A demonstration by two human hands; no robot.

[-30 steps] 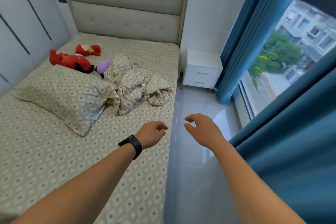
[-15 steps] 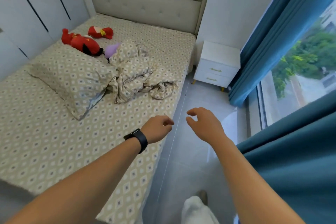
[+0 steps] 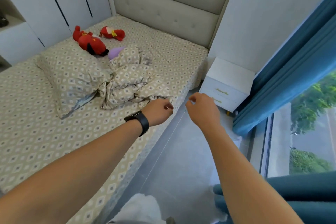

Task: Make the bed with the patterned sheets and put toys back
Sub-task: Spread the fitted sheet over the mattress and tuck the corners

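Crumpled patterned sheet sits mid-bed, bunched against the pillow, its near corner trailing toward the bed's window-side edge. That corner lies just ahead of the left hand, so left is the nearer one; right hand hangs over the floor gap, off the bed, further from the sheet. Both hands are empty, fingers loosely curled, gripping nothing; left hand looks just short of the sheet's edge, contact not clear. Sheet heap's long axis runs roughly from the near edge back toward the headboard. My read: next move is a short forward reach with the left to take that corner.

Toys: two red plush toys and a purple one, partly under the sheet, all behind the pillow on the far side, well out of reach of either hand. No container visible; nightstand drawers closed
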